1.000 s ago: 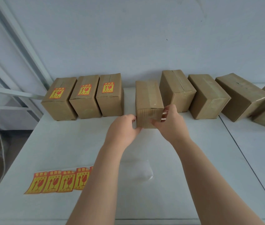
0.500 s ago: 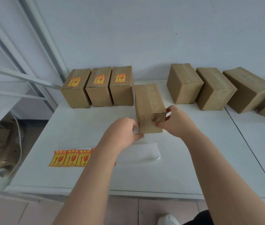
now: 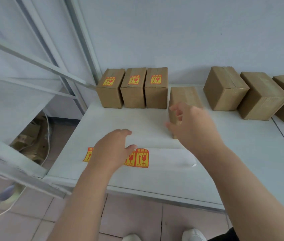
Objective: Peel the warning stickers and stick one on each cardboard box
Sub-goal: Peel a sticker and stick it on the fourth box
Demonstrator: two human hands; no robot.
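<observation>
A plain cardboard box (image 3: pixel 183 96) stands alone in the middle of the white table (image 3: pixel 233 164), pulled forward from the back row. My right hand (image 3: pixel 192 126) hovers just in front of it, fingers apart, blurred, holding nothing. My left hand (image 3: pixel 112 150) lies flat and open over the strip of yellow and red warning stickers (image 3: pixel 142 158), hiding its middle. The strip's bare white backing (image 3: pixel 176 158) runs off to the right. Three boxes with stickers (image 3: pixel 133 87) stand at the back left.
Three unlabelled boxes (image 3: pixel 224 87) line the back right along the wall. A metal frame (image 3: pixel 38 63) stands left of the table, with cardboard scraps and a cable on the floor below. My shoes show at the bottom edge.
Both hands have let go of the pulled-out box. My left hand dropped down onto the sticker strip and my right hand drew back from the box. The camera tilted down and left.
</observation>
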